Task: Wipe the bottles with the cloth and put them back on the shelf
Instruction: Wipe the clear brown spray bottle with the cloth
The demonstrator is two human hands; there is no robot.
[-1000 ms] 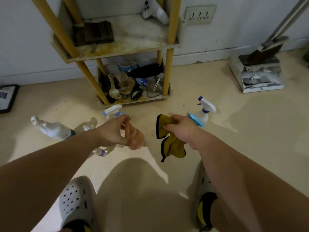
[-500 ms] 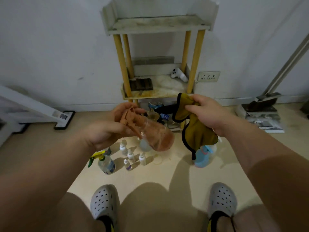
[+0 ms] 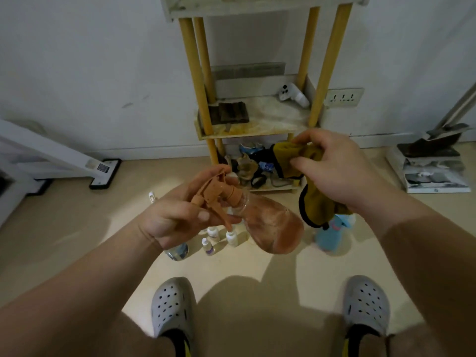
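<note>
My left hand [image 3: 177,220] grips the orange trigger head of a clear orange spray bottle [image 3: 268,225], held level in front of me with its base pointing right. My right hand [image 3: 332,166] holds a mustard-yellow cloth [image 3: 311,199] with a black edge just right of the bottle; the cloth hangs apart from the bottle's body. On the floor below stand several small white bottles [image 3: 231,237], a clear round bottle [image 3: 177,251] partly hidden by my wrist, and a blue spray bottle [image 3: 332,235]. The wooden shelf [image 3: 257,124] stands against the wall ahead.
The shelf's middle board carries a dark block [image 3: 229,113] and a white controller [image 3: 293,94]. Its bottom tier is full of clutter [image 3: 257,168]. A white stand [image 3: 103,171] lies at left, a dustpan on papers [image 3: 432,163] at right. My feet in grey clogs [image 3: 172,307] stand below.
I have stood up from the floor with the orange bottle in my left hand. The bottle has turned level and my right hand has brought the cloth up beside it.
</note>
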